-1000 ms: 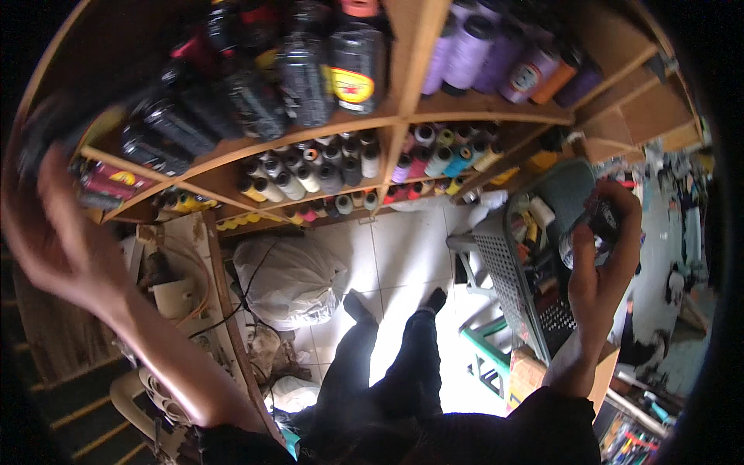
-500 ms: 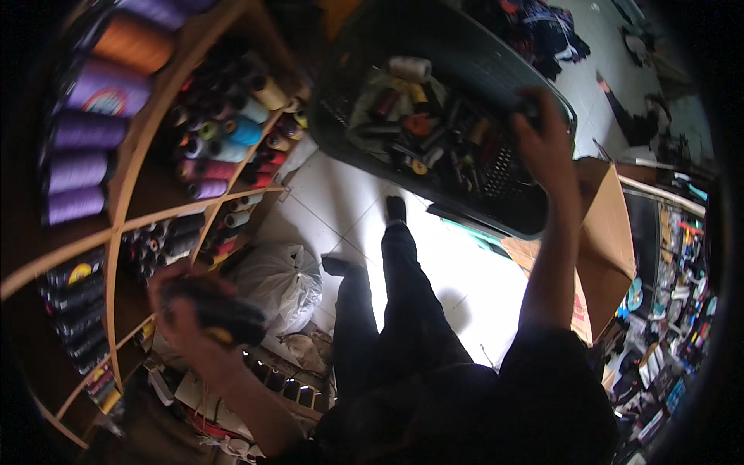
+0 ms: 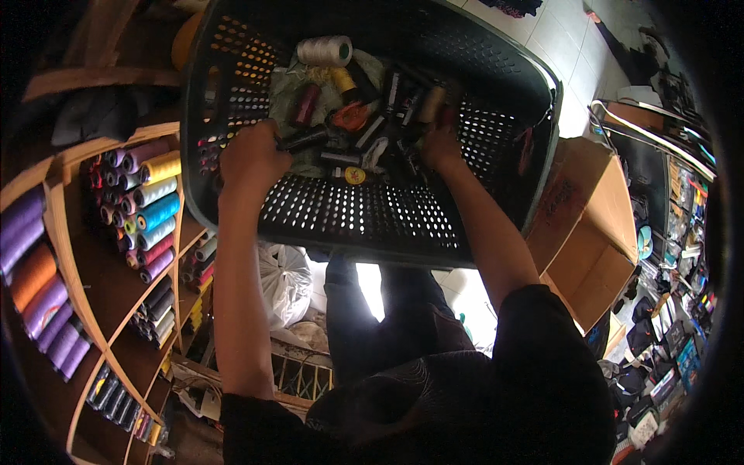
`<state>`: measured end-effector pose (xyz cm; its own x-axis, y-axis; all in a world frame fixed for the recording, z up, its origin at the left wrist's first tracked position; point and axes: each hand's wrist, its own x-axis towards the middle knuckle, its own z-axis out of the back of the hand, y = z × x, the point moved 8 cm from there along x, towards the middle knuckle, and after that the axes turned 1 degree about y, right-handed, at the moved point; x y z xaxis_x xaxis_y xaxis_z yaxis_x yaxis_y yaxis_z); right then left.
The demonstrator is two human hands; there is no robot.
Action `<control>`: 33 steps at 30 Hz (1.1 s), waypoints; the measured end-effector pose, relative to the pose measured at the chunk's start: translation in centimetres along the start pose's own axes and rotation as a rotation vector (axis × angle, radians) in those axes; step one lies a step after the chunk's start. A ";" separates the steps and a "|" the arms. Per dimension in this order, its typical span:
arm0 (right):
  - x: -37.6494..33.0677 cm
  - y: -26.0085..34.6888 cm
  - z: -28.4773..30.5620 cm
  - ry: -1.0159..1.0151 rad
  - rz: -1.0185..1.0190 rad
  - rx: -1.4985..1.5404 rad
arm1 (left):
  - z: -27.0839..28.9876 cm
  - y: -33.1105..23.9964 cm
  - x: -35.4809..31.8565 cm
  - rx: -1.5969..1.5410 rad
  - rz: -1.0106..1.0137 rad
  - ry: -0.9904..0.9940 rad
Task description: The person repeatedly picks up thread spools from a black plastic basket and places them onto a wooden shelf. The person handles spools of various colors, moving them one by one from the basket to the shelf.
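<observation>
A wooden shelf (image 3: 108, 142) stands at the left, its square compartments packed with thread cones: purple cones (image 3: 76, 356) and an orange cone (image 3: 32, 277) in one, a yellow cone (image 3: 161, 168) and a blue cone (image 3: 157, 211) in the next. Beside the right side of the basket (image 3: 349, 249), toward its near corner, is an open cardboard box (image 3: 559, 205) with a flap folded out. A crinkled white plastic bag (image 3: 283, 283) lies below the near left corner, partly hidden by the left forearm and the basket's wall. The near edge also covers part of the person's dark trousers.

The basket is dark, rigid plastic with rounded corners and rows of small holes. Spools lie jumbled on its bottom: a fat whitish spool (image 3: 319, 51) toward the far left corner, a yellow spool (image 3: 342, 82) and a dark red spool (image 3: 308, 105) nearer, a tan spool (image 3: 432, 103) to the right. An orange bundle (image 3: 350, 116) of loose thread sits among them, with pale, rumpled sheeting beneath.

Both arms reach in over the near edge. The left hand (image 3: 252, 159), fingers curled, is just beside a black spool (image 3: 305, 138); the right hand (image 3: 443, 147) is down among the right-hand spools. Whether either is clamped on anything, I cannot tell.
</observation>
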<state>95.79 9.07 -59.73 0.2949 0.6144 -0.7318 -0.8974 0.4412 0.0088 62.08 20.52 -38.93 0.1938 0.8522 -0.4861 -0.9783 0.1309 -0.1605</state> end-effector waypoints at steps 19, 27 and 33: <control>-3.1 5.8 3.9 -0.484 0.321 0.125 | -16.3 1.9 13.3 0.041 0.210 0.134; 3.6 17.2 4.5 -0.599 0.276 0.082 | -11.1 1.4 10.1 -0.007 0.201 0.176; 6.8 19.8 2.4 -0.412 0.038 0.035 | -4.9 -0.7 5.0 -0.346 0.066 0.039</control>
<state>80.85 23.54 -62.85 0.3747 0.8379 -0.3968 -0.9006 0.4307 0.0588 64.12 22.20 -45.49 0.1403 0.8323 -0.5362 -0.9073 -0.1087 -0.4061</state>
